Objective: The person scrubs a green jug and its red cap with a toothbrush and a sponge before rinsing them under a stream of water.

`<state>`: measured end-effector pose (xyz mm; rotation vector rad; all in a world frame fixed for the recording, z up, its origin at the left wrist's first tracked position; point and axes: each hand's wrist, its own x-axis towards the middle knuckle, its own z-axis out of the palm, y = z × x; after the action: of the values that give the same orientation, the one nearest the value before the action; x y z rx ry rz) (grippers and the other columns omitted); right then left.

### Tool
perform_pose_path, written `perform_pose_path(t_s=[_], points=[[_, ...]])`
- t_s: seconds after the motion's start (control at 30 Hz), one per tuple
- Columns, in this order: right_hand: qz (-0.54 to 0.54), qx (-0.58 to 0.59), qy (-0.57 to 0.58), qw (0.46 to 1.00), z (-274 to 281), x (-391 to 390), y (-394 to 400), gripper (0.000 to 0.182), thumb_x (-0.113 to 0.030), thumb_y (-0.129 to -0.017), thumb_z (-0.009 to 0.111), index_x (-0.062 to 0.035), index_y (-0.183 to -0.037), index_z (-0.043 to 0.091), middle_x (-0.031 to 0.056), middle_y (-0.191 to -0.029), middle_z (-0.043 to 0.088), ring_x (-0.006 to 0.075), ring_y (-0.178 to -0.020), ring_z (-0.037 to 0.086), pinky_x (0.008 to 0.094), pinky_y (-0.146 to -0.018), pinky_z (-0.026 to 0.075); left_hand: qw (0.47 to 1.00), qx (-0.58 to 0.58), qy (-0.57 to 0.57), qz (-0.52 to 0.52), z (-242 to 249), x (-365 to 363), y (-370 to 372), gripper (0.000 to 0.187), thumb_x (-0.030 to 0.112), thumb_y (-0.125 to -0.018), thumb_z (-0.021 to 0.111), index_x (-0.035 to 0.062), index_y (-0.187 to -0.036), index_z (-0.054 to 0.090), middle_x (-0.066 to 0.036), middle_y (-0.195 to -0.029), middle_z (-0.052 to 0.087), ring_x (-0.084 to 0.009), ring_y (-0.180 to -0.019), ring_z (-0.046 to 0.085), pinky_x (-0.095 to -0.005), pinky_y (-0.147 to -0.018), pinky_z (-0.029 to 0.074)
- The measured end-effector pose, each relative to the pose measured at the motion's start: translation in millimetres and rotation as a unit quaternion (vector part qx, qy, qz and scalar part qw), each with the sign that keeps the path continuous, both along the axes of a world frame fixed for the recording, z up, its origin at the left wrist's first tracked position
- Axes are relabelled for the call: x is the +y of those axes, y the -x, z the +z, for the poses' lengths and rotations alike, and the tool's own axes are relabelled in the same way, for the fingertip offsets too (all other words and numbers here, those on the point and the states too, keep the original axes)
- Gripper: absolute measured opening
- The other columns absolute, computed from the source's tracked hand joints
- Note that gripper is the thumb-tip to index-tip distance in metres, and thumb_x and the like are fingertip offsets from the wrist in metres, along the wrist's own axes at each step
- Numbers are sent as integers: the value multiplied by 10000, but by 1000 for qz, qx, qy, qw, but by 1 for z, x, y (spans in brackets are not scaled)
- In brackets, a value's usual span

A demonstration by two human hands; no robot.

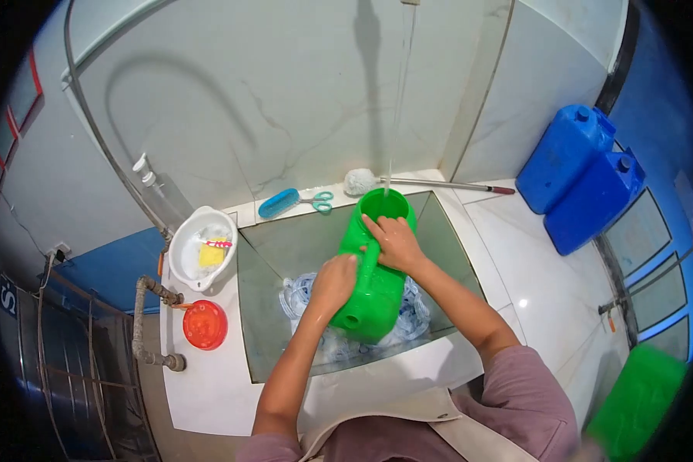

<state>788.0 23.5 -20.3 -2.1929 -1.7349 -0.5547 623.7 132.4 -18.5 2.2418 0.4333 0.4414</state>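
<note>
A green plastic jug [371, 312] tilts over the sink [446, 262], its wide round mouth turned toward the back wall. A thin stream of water [396, 115] falls from above into that mouth. My left hand [335, 283] is closed around the left side of the jug by its handle. On top, near the mouth, my right hand [395, 242] grips the jug with its fingers bent over the surface. Below the jug lie bluish-white bundled items [412, 312] in the sink; their kind is not clear, and the jug partly hides them.
Left of the sink are a white basin [179, 250] with a yellow sponge [212, 254], a red container [205, 325] and a pump bottle [162, 192]. A blue brush [279, 203], scissors [321, 202] and long-handled brush [359, 182] line the back ledge. Blue jerrycans [566, 158] stand right.
</note>
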Motion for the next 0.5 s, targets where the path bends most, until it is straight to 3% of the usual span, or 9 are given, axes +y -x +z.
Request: perform_pose_path(t_s=[0.1,0.17,0.23,0.3,0.33,0.37,0.4,0.47,0.5], points=[[-3,-16,-44,999,1,-6,1,651,-329,-671,668,0,-1206,496,90,-789,535,238,-723,550,374,-602,383,979,-4,175,100,-28,27,71,425,340,-926,396,-4,-1132,535,-148,-1052,609,-269,-1034,555,-369,-882,406],[-17,-4,-42,999,5,-1,10,639,-350,-666,664,0,-1180,517,81,-757,539,239,-686,550,370,-598,386,929,12,318,188,-53,40,115,484,392,-908,419,7,-1191,498,-143,-1179,552,-254,-1134,495,-409,-915,388],[60,-10,-98,993,7,16,26,610,-298,-632,662,0,-1150,538,74,-709,536,242,-633,545,359,-579,383,892,31,368,259,-92,51,148,586,476,-895,413,21,-1264,429,-186,-1263,477,-298,-1197,434,-444,-938,369],[44,-31,-94,994,42,34,33,594,-220,-599,640,-4,-1144,545,82,-716,548,240,-659,558,362,-569,393,869,39,404,283,-115,61,168,616,498,-896,397,17,-1281,405,-205,-1271,463,-316,-1208,418,-441,-957,354],[25,-50,-116,992,67,41,32,583,-314,-658,647,-15,-1149,547,86,-708,560,238,-651,564,363,-569,410,841,41,441,310,-122,70,173,646,520,-898,382,14,-1299,381,-224,-1278,448,-333,-1219,402,-439,-976,339],[5,-69,-136,988,95,42,29,588,-407,-718,654,-27,-1154,550,90,-700,572,236,-643,571,363,-570,428,836,61,428,338,-128,79,174,623,547,-897,361,39,-1254,423,-194,-1202,515,-293,-1132,497,-393,-880,437],[4,-38,-172,984,123,39,27,560,-410,-724,650,-31,-1127,569,110,-724,593,258,-671,586,379,-591,447,838,69,424,336,-124,83,176,623,547,-897,361,39,-1254,423,-194,-1202,515,-293,-1132,497,-393,-880,437],[6,5,-248,969,166,34,12,513,-420,-735,644,-41,-1079,602,145,-789,626,302,-723,607,410,-635,473,815,-15,539,212,-108,92,169,577,571,-868,398,68,-1134,490,-81,-1046,570,-194,-916,581,-271,-613,477],[10,18,-287,958,179,33,2,495,-426,-740,641,-47,-1058,616,160,-830,638,324,-747,613,426,-658,479,766,-97,591,235,-84,82,162,494,544,-865,446,97,-1068,506,-41,-970,575,-153,-807,595,-245,-508,465]])
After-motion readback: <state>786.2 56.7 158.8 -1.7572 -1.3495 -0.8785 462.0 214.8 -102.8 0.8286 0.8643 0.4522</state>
